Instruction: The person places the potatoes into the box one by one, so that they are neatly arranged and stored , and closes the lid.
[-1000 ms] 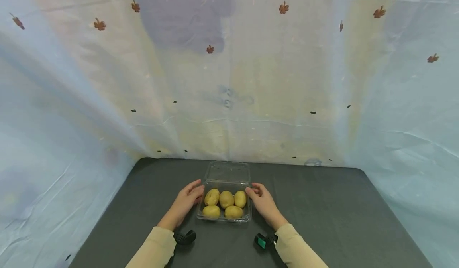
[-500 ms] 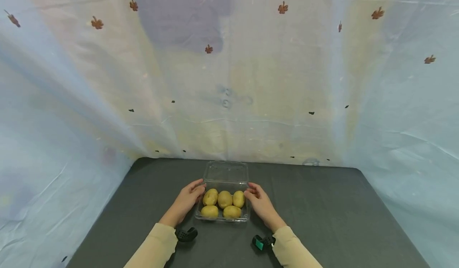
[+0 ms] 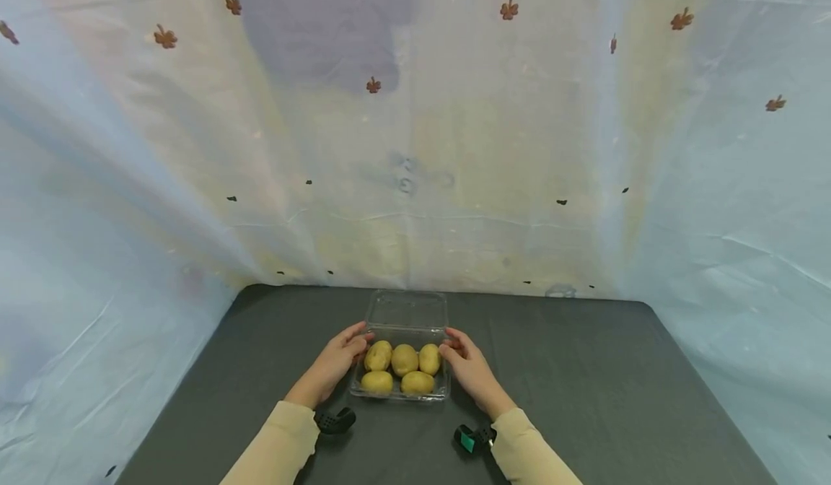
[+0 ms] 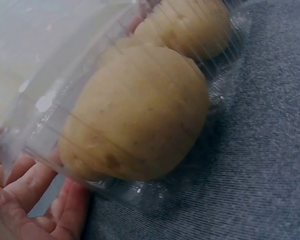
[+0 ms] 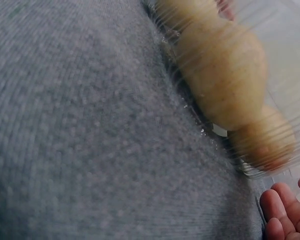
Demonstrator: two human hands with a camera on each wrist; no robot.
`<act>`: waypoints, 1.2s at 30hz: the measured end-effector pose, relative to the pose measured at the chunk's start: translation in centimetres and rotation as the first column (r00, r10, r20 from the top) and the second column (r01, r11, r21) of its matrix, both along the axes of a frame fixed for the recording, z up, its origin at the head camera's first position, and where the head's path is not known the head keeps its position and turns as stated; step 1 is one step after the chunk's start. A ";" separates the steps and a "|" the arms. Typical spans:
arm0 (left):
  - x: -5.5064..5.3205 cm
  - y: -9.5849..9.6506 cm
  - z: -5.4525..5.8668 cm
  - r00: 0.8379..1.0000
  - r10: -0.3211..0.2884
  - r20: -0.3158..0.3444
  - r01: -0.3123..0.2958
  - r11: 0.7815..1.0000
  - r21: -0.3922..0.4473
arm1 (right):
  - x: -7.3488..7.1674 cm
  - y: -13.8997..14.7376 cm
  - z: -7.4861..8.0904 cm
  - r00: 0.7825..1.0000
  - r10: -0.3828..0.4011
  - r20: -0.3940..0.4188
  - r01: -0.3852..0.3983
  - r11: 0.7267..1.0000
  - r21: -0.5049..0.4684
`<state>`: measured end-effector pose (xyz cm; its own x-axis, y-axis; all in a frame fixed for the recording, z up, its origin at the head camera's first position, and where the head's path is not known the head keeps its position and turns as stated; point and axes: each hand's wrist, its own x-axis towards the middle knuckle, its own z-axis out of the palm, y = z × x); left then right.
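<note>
In the head view a clear plastic clamshell container point(image 3: 399, 397) sits on the dark table with its lid point(image 3: 406, 309) flipped back. Several yellow potatoes point(image 3: 405, 360) lie inside in two rows. My left hand point(image 3: 330, 366) holds the container's left side, thumb over the rim and fingers along the outer wall. On the opposite side my right hand point(image 3: 475, 375) holds it the same way. Through the ribbed wall, the left wrist view shows a large potato point(image 4: 140, 115) close up, with fingers point(image 4: 32, 185) against the plastic. Curved fingers point(image 5: 287, 207) appear at the container's corner in the right wrist view.
The dark grey cloth-covered table point(image 3: 571, 391) stretches out on both sides. A pale patterned curtain point(image 3: 506, 146) hangs behind its far edge and along the sides. Black wrist straps point(image 3: 336, 421) sit below both hands.
Both hands have closed in slightly on the container, the left thumb reaching further over the rim. The whole head view has drifted a little; the potatoes keep their places.
</note>
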<state>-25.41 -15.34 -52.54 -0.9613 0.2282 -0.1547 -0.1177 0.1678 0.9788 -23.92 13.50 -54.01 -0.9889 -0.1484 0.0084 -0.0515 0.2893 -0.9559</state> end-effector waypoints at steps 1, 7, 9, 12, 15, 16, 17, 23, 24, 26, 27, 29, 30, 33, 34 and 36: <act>0.0 0.0 0.0 1.000 -0.008 0.003 0.008 1.000 0.012 | 0.0 0.0 0.0 1.000 0.005 -0.002 -0.005 1.000 -0.008; -0.2 -0.1 0.2 1.000 -0.028 0.011 0.028 0.999 0.046 | 1.3 -0.1 2.5 0.999 0.040 0.003 -0.040 0.999 -0.030; -0.1 -0.1 0.2 0.999 -0.025 0.021 0.024 0.999 0.047 | 1.8 -0.2 3.4 0.999 0.048 -0.009 -0.048 0.998 -0.026; -0.2 0.0 0.2 1.000 -0.006 0.030 0.005 0.999 0.041 | 1.8 -0.1 3.5 0.999 0.048 -0.014 -0.049 0.998 -0.033; -0.3 0.1 0.1 0.999 0.028 0.032 -0.029 0.999 0.029 | 1.4 -0.1 3.1 0.999 0.045 -0.016 -0.045 0.998 -0.038; -0.3 0.1 0.0 0.999 0.039 0.033 -0.040 0.999 0.027 | 1.2 -0.1 2.8 0.999 0.044 -0.013 -0.044 0.998 -0.040; -0.3 0.1 0.0 0.998 0.047 0.032 -0.048 0.999 0.026 | 0.9 -0.1 2.5 0.999 0.044 -0.013 -0.044 0.998 -0.044; -0.4 0.3 0.2 0.998 0.065 0.019 -0.066 0.997 0.046 | -0.3 0.1 1.2 1.000 0.026 -0.015 -0.027 0.998 -0.048; -0.4 0.3 0.3 0.998 0.063 0.016 -0.064 0.996 0.055 | -0.3 0.0 1.3 1.000 0.017 -0.016 -0.018 0.999 -0.049; -0.4 0.3 0.5 0.998 0.057 0.004 -0.057 0.996 0.073 | -0.4 -0.1 1.6 1.000 -0.004 -0.027 0.003 0.998 -0.059; -0.4 0.3 0.7 0.999 0.054 -0.005 -0.053 0.995 0.082 | -0.5 -0.1 1.9 0.999 -0.013 -0.036 0.011 0.998 -0.063; -0.4 0.3 1.0 0.999 0.053 -0.010 -0.051 0.994 0.101 | -0.5 -0.3 2.3 0.998 -0.024 -0.054 0.020 0.997 -0.076; -0.4 0.3 1.1 0.999 0.047 -0.021 -0.045 0.993 0.108 | -0.5 -0.3 2.5 0.998 -0.030 -0.056 0.025 0.996 -0.084; -0.4 0.3 1.7 0.998 0.041 -0.040 -0.035 0.990 0.136 | -0.6 -0.4 3.1 0.997 -0.028 -0.069 0.021 0.995 -0.096; -0.4 0.3 1.8 0.998 0.037 -0.045 -0.030 0.989 0.144 | -0.6 -0.4 3.3 0.997 -0.029 -0.068 0.023 0.995 -0.099; -0.4 0.3 2.2 0.998 0.029 -0.050 -0.021 0.988 0.153 | -0.6 -0.3 3.5 0.998 -0.032 -0.062 0.025 0.993 -0.115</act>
<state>-25.77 -15.00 -50.34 -0.9728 0.2211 -0.0693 -0.0679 0.0140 0.9976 -24.51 13.24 -50.46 -0.9896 -0.1145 0.0872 -0.1070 0.1808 -0.9777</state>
